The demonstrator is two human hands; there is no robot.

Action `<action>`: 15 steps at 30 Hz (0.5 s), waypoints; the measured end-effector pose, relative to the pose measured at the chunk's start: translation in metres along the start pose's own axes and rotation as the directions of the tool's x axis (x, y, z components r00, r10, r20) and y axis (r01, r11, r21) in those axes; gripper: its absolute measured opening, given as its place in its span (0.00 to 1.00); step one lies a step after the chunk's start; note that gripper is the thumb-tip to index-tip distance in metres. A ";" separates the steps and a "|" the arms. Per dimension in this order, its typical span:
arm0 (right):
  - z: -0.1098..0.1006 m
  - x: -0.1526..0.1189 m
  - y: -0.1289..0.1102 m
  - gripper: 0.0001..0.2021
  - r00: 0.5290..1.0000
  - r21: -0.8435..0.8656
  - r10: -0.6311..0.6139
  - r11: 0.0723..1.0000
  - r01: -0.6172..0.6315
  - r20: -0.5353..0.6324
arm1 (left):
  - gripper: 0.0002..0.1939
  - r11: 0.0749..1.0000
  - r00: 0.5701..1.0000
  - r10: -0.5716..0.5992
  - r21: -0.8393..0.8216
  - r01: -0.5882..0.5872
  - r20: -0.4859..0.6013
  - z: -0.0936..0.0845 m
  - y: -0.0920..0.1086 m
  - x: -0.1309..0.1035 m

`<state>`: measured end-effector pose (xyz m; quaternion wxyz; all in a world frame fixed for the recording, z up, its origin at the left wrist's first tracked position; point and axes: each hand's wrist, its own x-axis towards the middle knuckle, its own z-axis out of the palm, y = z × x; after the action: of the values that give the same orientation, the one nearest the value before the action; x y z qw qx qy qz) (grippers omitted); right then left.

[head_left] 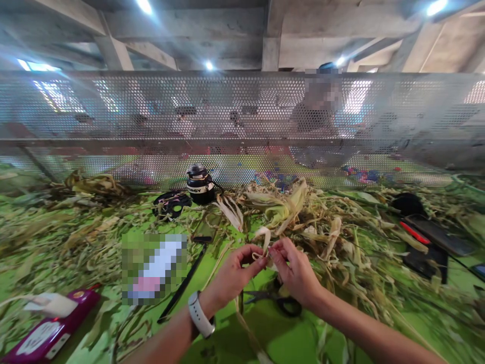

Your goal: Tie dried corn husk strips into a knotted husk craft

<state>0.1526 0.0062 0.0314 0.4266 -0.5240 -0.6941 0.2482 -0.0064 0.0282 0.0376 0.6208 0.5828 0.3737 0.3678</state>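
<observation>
In the middle of the head view, my left hand (235, 270) pinches a pale strip of corn husk (266, 241) that is bent into a loop. My right hand (293, 268) is closed at the same strip from the other side, thumb and forefinger together. The two hands' fingertips almost meet. Under them on the green table lie black-handled scissors (288, 305), partly hidden by my right hand. A heap of dry corn husks (280, 202) rises just beyond my hands. On my left wrist sits a watch with a white band (199, 313).
A purple power strip (49, 328) with a white plug lies at lower left. Behind it are a blurred-out phone-like object (157, 268) and a black stick (184, 283). A dark jar (199, 184) stands before a perforated metal screen (242, 106), with people beyond. Dark devices (435, 235) lie right.
</observation>
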 end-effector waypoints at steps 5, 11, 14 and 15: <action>-0.009 0.009 0.006 0.08 0.995 0.107 0.057 0.992 -0.066 0.084 | 0.15 0.997 0.999 0.042 0.072 -0.040 -0.026 -0.007 0.006 0.002; -0.024 0.020 0.008 0.14 0.989 0.042 -0.020 0.999 0.014 0.143 | 0.17 0.999 0.998 -0.027 -0.019 0.026 -0.064 -0.015 0.007 0.006; -0.024 0.018 0.006 0.17 0.996 -0.097 -0.068 0.993 0.074 0.063 | 0.20 0.996 0.991 -0.049 -0.081 0.039 -0.128 -0.017 0.008 0.007; -0.023 0.016 0.006 0.18 0.994 -0.165 -0.105 0.980 0.110 0.037 | 0.20 0.996 0.988 -0.054 -0.079 0.043 -0.144 -0.017 0.008 0.007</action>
<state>0.1736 0.0209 0.0438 0.3846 -0.5160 -0.7456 0.1732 -0.0188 0.0430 0.0447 0.6223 0.5212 0.4179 0.4081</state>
